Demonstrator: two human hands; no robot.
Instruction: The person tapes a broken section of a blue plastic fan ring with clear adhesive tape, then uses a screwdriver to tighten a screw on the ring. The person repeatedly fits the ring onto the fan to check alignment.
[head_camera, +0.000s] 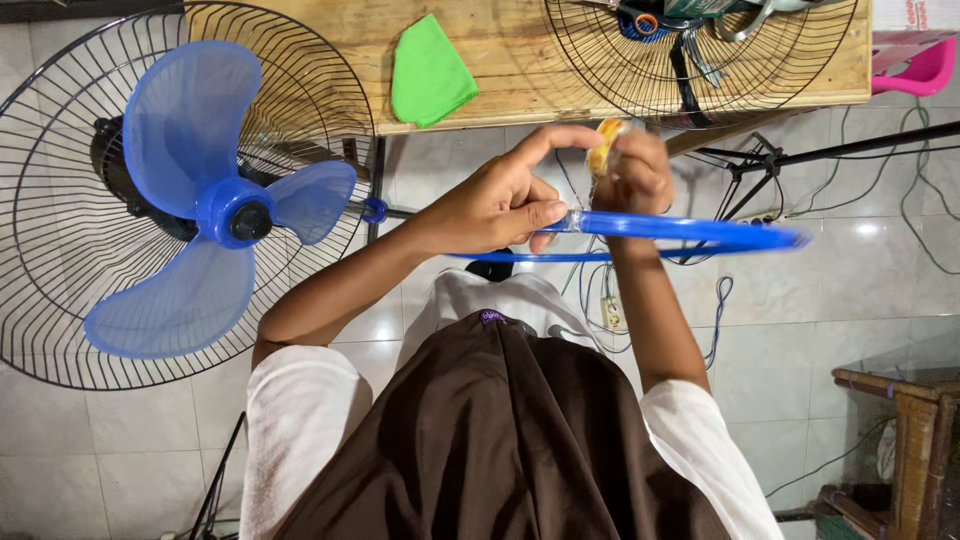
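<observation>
Head view: my left hand pinches clear tape against the thin blue plastic ring, held level at centre frame; my right hand is closed around a small yellow tape roll just above the ring. At 9 o'clock stands the blue three-blade fan in its black wire guard; at 12 o'clock, the wooden table carries a green cloth. Risk, as I judge it: the taut tape may twist or stick to itself if the roll tilts
</observation>
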